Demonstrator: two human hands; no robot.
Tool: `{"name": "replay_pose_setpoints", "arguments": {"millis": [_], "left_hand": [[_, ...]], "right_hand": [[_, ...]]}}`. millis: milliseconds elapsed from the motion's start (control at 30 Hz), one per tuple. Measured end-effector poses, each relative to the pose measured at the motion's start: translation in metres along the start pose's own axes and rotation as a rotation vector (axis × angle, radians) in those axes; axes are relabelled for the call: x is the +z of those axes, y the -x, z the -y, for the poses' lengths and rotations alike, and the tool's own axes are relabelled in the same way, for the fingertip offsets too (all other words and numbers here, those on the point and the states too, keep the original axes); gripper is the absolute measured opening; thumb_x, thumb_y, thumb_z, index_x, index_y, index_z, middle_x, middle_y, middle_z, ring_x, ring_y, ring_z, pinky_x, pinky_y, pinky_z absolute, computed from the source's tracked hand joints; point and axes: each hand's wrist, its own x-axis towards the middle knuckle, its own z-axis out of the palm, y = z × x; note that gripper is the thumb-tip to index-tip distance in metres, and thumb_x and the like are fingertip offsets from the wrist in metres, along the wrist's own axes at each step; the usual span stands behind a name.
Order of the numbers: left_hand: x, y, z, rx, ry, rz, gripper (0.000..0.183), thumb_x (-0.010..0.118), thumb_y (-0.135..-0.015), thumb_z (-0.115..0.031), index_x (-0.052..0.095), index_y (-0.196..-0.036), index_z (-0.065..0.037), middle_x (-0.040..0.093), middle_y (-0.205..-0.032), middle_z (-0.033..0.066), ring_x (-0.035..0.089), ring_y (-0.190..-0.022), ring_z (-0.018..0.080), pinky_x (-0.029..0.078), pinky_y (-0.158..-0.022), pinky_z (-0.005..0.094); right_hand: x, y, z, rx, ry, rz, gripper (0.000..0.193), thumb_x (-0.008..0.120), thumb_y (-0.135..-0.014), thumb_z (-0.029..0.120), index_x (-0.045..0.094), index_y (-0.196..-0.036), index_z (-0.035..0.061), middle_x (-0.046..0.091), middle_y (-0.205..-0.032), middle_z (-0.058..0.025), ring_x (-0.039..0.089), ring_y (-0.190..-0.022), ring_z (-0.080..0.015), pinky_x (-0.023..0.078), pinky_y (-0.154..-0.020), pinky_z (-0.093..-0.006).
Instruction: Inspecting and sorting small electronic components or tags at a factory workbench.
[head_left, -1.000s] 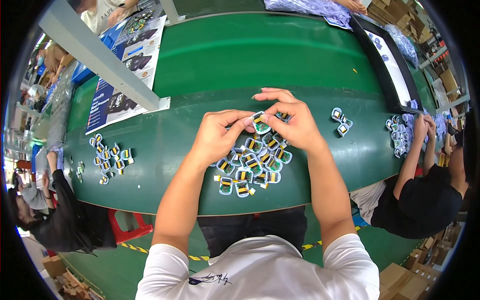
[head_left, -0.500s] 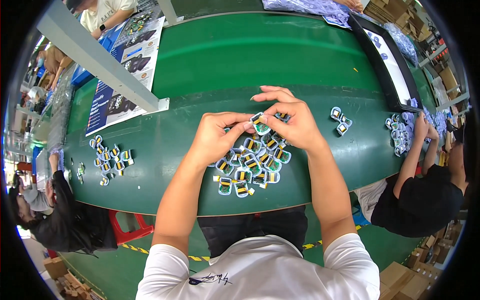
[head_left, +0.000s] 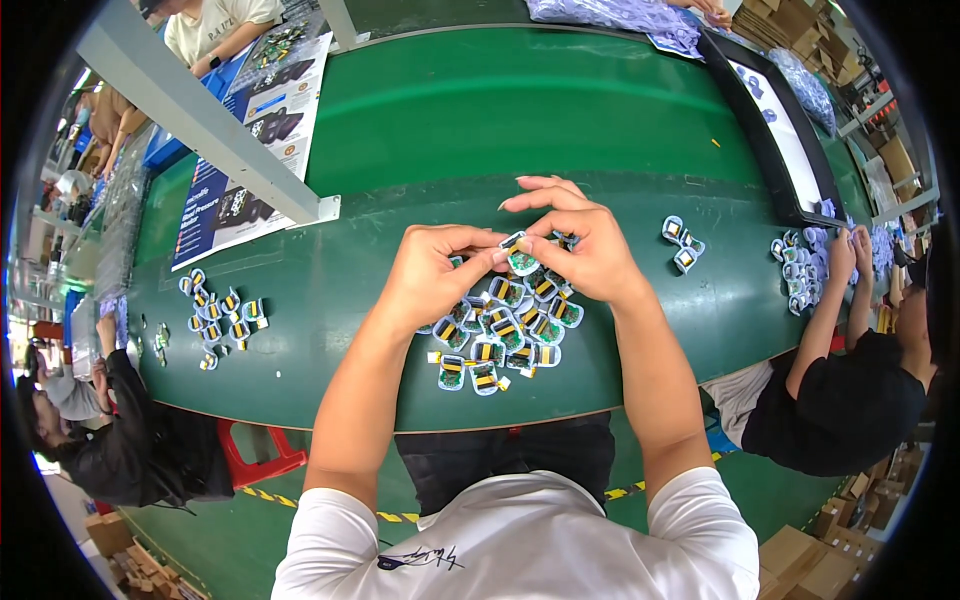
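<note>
Between both my hands is a small pale housing with a green circuit board (head_left: pixel 522 260) and a black part with a yellow stripe. My left hand (head_left: pixel 440 265) pinches its left edge with thumb and index finger. Thumb and index finger of my right hand (head_left: pixel 585 245) grip its upper right side, the other fingers raised and bent. Just below lies a heap of similar circuit-board housings (head_left: pixel 505 325) on the green table, several with short yellow tabs. My fingers cover parts of the held piece and of the heap's far end.
More such housings lie in a group at left (head_left: pixel 210 315) and a small cluster at right (head_left: pixel 684 243). A grey metal post (head_left: pixel 200 120) stands on a printed poster (head_left: pixel 255 170). Co-workers sit at both sides; a black-framed tray (head_left: pixel 775 120) lies far right.
Both hands stay in nearly the same place, and the held housing has tilted slightly. At right, a co-worker's hands have shifted a little.
</note>
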Motion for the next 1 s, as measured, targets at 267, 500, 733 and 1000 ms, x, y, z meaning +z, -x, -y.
{"name": "replay_pose_setpoints", "arguments": {"millis": [267, 500, 733, 1000], "left_hand": [[-0.002, -0.004, 0.009, -0.077, 0.163, -0.077, 0.023, 0.074, -0.095, -0.002, 0.073, -0.116, 0.005, 0.077, -0.100, 0.0094, 0.073, -0.091, 0.0122, 0.058, -0.085, 0.0251], [-0.002, -0.006, 0.005, -0.197, 0.153, -0.046, 0.022, 0.071, -0.097, -0.002, 0.072, -0.117, 0.008, 0.078, -0.100, 0.0117, 0.075, -0.089, 0.0139, 0.058, -0.081, 0.0259], [-0.006, -0.008, 0.019, -0.165, 0.231, -0.066, 0.022, 0.071, -0.097, -0.002, 0.071, -0.116, 0.009, 0.078, -0.096, 0.0120, 0.075, -0.086, 0.0145, 0.058, -0.079, 0.0270], [-0.009, -0.014, 0.016, -0.160, 0.359, -0.170, 0.026, 0.074, -0.096, -0.007, 0.071, -0.118, 0.008, 0.077, -0.102, 0.0128, 0.075, -0.090, 0.0197, 0.059, -0.089, 0.0337]], "right_hand": [[0.014, 0.001, 0.002, -0.079, 0.277, -0.114, 0.007, 0.082, -0.084, 0.008, 0.079, -0.091, 0.0066, 0.075, -0.126, -0.0092, 0.059, -0.135, -0.0330, 0.038, -0.117, -0.0555], [0.021, -0.003, 0.010, -0.293, 0.475, -0.142, 0.017, 0.082, -0.080, 0.008, 0.076, -0.095, 0.0112, 0.068, -0.135, -0.0055, 0.059, -0.133, -0.0324, 0.039, -0.117, -0.0587], [0.018, -0.005, 0.009, -0.246, 0.387, -0.062, 0.014, 0.076, -0.086, 0.005, 0.068, -0.098, 0.0073, 0.069, -0.133, -0.0089, 0.058, -0.133, -0.0328, 0.040, -0.117, -0.0553], [-0.034, -0.052, -0.066, 0.054, 0.827, -0.225, 0.023, 0.062, -0.096, 0.002, 0.074, -0.114, 0.0082, 0.074, -0.119, -0.0092, 0.067, -0.117, -0.0331, 0.049, -0.105, -0.0464]]}}
